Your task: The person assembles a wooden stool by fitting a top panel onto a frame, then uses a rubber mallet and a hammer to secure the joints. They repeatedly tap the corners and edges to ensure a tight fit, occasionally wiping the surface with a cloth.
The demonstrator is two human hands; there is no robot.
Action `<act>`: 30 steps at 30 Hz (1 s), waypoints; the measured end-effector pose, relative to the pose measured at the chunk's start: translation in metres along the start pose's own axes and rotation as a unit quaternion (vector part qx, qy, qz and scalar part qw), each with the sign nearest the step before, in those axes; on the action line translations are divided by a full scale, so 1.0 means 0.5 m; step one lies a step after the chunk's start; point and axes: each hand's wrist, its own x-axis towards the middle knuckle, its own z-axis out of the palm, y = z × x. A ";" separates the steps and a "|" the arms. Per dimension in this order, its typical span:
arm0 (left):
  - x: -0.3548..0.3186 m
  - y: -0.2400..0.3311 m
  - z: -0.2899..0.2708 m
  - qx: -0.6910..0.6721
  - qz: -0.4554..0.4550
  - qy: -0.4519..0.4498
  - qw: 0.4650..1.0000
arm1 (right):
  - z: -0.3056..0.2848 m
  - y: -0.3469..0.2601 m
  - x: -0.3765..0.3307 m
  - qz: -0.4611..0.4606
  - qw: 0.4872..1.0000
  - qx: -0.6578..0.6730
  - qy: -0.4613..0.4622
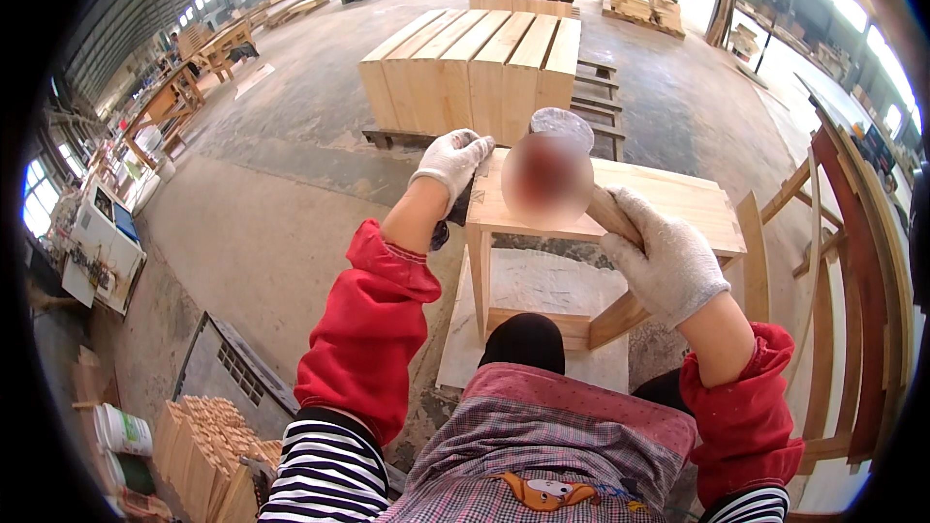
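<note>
While gloved hands grip: stacked boards behind stool.

Both your hands are gloved in white knit, and red sleeve covers run over striped sleeves. Your left hand reaches forward on a nearly straight arm — fingers curled downward, palm down, bare wrist showing. Your right hand sits nearer to you, elbow bent, fingers wrapped tight in a closed grip — knuckles facing up.
</note>
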 end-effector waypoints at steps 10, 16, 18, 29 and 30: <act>-0.164 -0.010 0.013 0.064 0.163 0.049 0.983 | -0.018 0.017 0.031 -0.050 0.999 0.005 -0.003; -0.185 -0.027 0.060 0.060 0.109 0.127 0.984 | -0.046 -0.057 0.094 -0.057 0.996 0.048 0.054; -0.188 -0.026 0.069 0.045 0.111 0.142 0.983 | -0.005 -0.045 0.110 -0.074 0.991 0.052 0.098; -0.191 -0.040 0.079 0.038 0.143 0.162 0.976 | -0.012 -0.055 0.131 -0.061 0.996 -0.060 0.033; -0.191 -0.037 0.082 0.028 0.138 0.160 0.977 | 0.000 -0.047 0.128 -0.051 0.996 -0.074 -0.006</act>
